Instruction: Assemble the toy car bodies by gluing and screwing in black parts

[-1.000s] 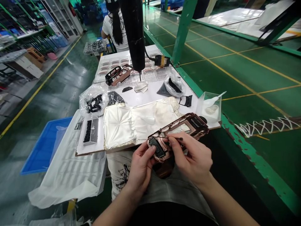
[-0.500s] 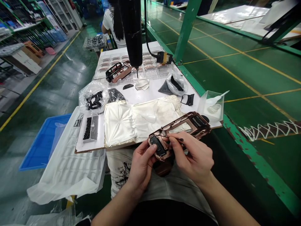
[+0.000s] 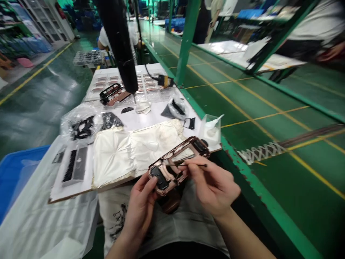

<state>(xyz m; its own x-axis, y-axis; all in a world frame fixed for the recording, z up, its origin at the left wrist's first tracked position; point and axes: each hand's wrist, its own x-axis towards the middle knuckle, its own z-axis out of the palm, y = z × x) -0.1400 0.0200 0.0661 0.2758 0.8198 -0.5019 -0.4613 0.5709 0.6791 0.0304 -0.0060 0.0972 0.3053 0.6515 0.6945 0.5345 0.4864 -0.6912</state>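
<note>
My left hand [image 3: 142,203] grips the near-left end of a copper-coloured toy car body [image 3: 169,174], its thumb pressing by a black insert [image 3: 160,180] in that end. The body is tilted, inner side up, over my lap and the front edge of the padded board. In my right hand [image 3: 215,187] a thin dark stick [image 3: 201,165] is pinched between thumb and fingers. Its thin end points left over the inside of the body; whether the tip touches is too small to tell.
A white pad [image 3: 115,158] covers the table front. Around it are a bag of black parts [image 3: 83,127], a box of small black pieces [image 3: 75,165], another car body [image 3: 114,94] and a clear container [image 3: 211,131]. A black powered screwdriver [image 3: 124,54] hangs above.
The view has swung, shifting the table left. The stick's angle over the car body has changed slightly, and more of its thin end shows. Both hands keep their holds.
</note>
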